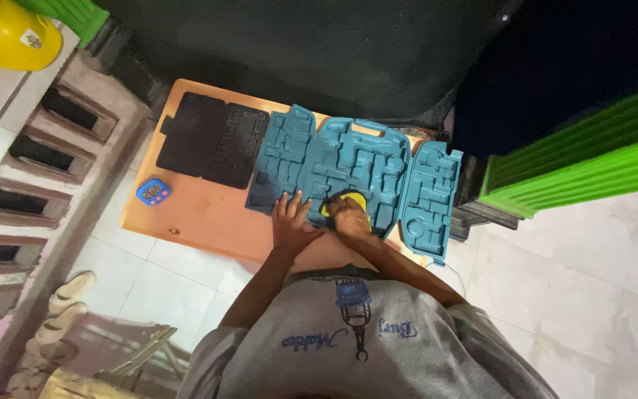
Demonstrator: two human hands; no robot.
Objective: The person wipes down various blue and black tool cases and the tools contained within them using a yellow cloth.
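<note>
Looking straight down on an orange tabletop (201, 214) with a teal moulded tool case (356, 174) lying wide open, three panels spread side by side. Left hand (292, 218) flat on the case's near edge, fingers (289, 201) spread apart and pressing down, gripping nothing. Right hand (348, 216) just beside it, curled over a round yellow object (354, 197) sitting in the middle panel's near recess; fingers closed around it, though how tightly is hard to tell from up here. Hands nearly touching one another. Out beyond the left fingers, a black foam insert (212, 139) lying flat on the tabletop, touching the case's left panel. Further off to the left of those fingers, near the tabletop's edge, a small blue timer (153, 191). Well away, up in the far left corner, a yellow hard hat (10, 33) on a white ledge.
</note>
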